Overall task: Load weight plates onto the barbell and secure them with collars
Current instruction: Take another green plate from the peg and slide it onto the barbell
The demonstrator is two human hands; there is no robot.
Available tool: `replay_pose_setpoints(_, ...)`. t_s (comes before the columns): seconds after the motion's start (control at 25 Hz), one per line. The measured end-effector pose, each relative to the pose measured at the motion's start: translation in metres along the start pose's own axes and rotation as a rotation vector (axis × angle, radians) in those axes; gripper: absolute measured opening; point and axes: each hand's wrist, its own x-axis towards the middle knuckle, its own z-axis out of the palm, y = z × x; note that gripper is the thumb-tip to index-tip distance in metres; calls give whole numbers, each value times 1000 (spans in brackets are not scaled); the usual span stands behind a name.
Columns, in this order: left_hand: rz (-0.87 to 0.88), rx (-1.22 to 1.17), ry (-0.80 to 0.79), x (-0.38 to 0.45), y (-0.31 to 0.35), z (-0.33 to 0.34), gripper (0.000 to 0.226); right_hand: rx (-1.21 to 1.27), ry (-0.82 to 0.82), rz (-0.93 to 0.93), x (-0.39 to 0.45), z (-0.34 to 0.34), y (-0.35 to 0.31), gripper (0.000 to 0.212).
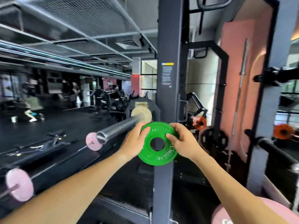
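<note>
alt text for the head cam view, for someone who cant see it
Both hands, left hand and right hand, hold a green weight plate by its edges, beside the bare barbell sleeve, in front of a dark rack upright.

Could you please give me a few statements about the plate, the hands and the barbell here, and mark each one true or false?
1. Both hands hold the green plate. True: the left hand and right hand grip its opposite edges.
2. The green plate is already on the barbell sleeve. False: it is held in the air beside the sleeve, whose end is bare.
3. A black plate sits at the inner end of the sleeve. True.
4. The green plate has no centre hole. False: a round hole shows in its middle.
5. The green plate is in front of the rack upright. True.
</note>
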Motion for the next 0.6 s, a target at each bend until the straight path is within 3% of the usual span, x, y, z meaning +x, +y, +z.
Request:
replay_pose_setpoints(0.16,10,6,140,-19,-27,-64,10,99,-70,-17,23,60,-43,32)
replay_pose_setpoints(0.36,59,79,277,-25,-34,-102,24,215,-130,7,33,86,-80,31)
replay_pose_setpoints(0.6,-9,9,316,-18,-62,-129,17,108,-152,-87,43,118,-101,28)
